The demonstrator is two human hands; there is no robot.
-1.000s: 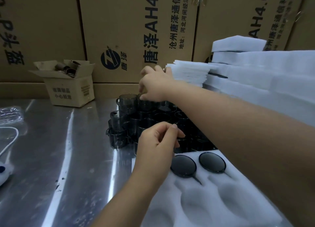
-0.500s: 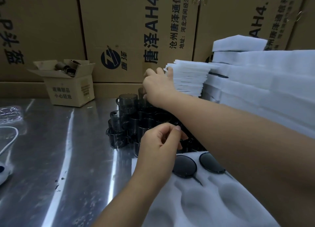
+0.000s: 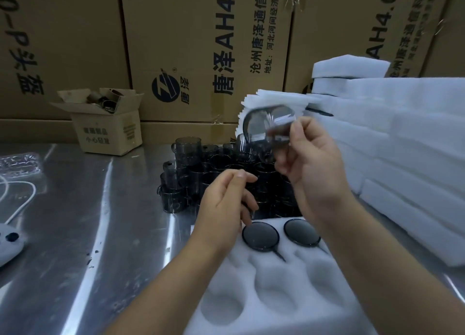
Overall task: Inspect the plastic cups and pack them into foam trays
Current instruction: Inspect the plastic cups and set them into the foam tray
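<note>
Smoky cup (image 3: 264, 127), apparently in right hand (image 3: 315, 166)

The table (image 3: 75, 221) is shiny grey metal and fills the lower part of the frame. In the upper left a small brown box (image 3: 108, 131) stands on it with its flaps open. In the middle sits a bunch of dark see-through cups (image 3: 191, 173), packed close together. Just in front of them, at the bottom middle, lies a white foam tray (image 3: 276, 297) with round holes. A big pile of white foam slabs (image 3: 415, 171) fills the right side. At the left edge lie a crinkly clear bag (image 3: 20, 162), a white cord (image 3: 22, 199) and a white gadget (image 3: 10, 244).
</note>
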